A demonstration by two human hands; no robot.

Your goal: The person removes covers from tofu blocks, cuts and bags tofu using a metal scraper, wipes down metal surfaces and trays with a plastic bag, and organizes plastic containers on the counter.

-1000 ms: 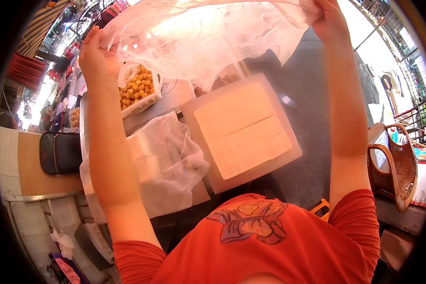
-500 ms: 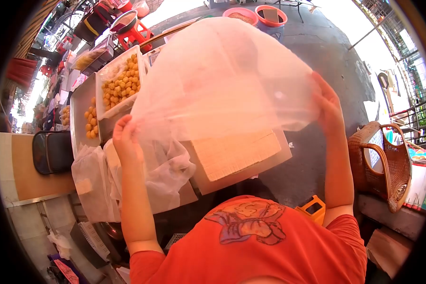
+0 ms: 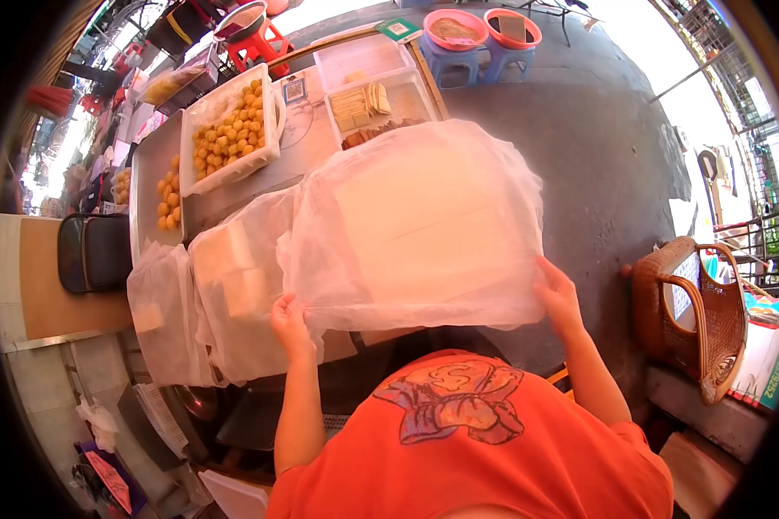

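Note:
A thin, see-through white sheet [image 3: 320, 246] lies spread over a large pale slab [image 3: 424, 225] that looks like tofu. My left hand [image 3: 292, 327] pinches the sheet's near left corner. At its near right edge, the fingers of my right hand [image 3: 559, 299] are closed on the sheet. Left of the slab, similar sheeting [image 3: 264, 221] covers smaller pale blocks [image 3: 242, 272], close to my left hand.
Beyond the covered blocks stands a white tray [image 3: 273, 147] of round golden pieces. A clear container [image 3: 426, 102] holds pale slices. Pink basins [image 3: 454, 41] rest on blue stools at the back. To the right is a wicker basket [image 3: 653, 298].
Both hands have come down and towards me, lowering the raised sheet over the slab. The containers behind it have come into view.

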